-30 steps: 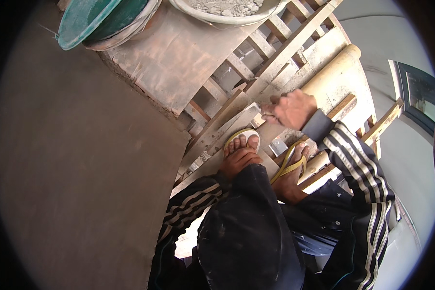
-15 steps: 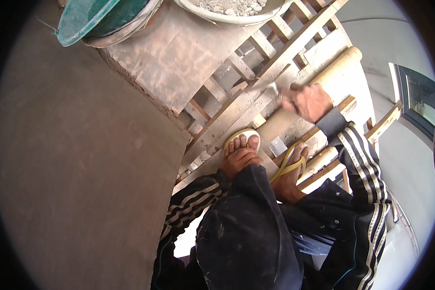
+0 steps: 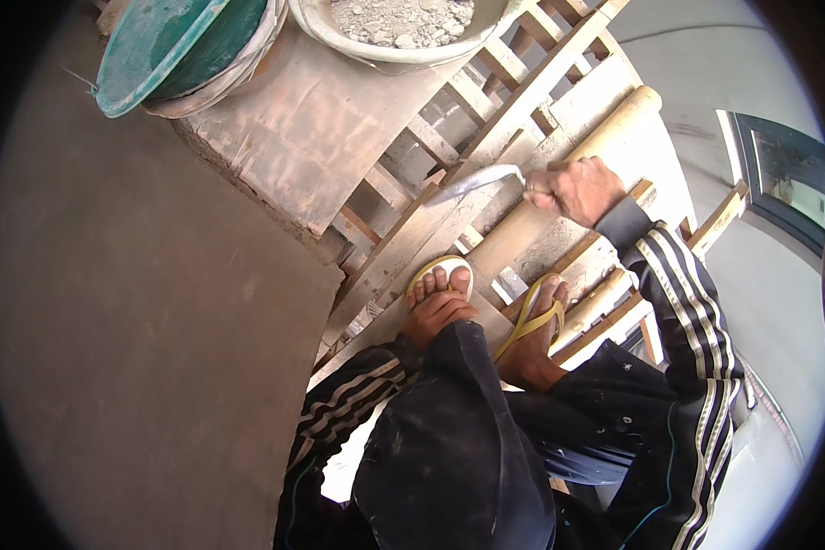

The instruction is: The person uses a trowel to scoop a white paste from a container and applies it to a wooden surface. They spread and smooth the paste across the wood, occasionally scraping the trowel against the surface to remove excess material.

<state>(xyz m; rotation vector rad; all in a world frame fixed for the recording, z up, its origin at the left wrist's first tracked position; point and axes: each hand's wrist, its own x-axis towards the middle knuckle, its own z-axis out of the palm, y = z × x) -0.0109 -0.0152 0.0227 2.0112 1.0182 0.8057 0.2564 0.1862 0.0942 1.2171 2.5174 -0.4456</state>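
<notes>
My right hand (image 3: pixel 576 191) is closed round the handle of a trowel (image 3: pixel 475 183), held above the wooden slats. Its long silver blade points left, slightly blurred, and the fingers hide the handle. My left hand (image 3: pixel 438 316) lies by my knee, in front of my left foot (image 3: pixel 442 278) as seen from above. Its fingers rest together with no tool in them, partly hidden by the dark trouser leg (image 3: pixel 458 431). Yellow-strapped flip-flops (image 3: pixel 539 323) are on both my feet, which stand on the planks.
A wide grey wall surface (image 3: pixel 156 321) fills the left. At the top, a green basin (image 3: pixel 151 50) leans in a bucket beside a round tub (image 3: pixel 412 57) of grey rubble, near a board (image 3: pixel 293 119). Bamboo poles (image 3: pixel 577 156) and gapped slats form the platform. A dark-framed window (image 3: pixel 784 183) is at right.
The trowel blade has swung down and left and shows more clearly. My right hand stays nearly in place. The whole view has shifted slightly, with the tub and bucket sitting lower and farther left.
</notes>
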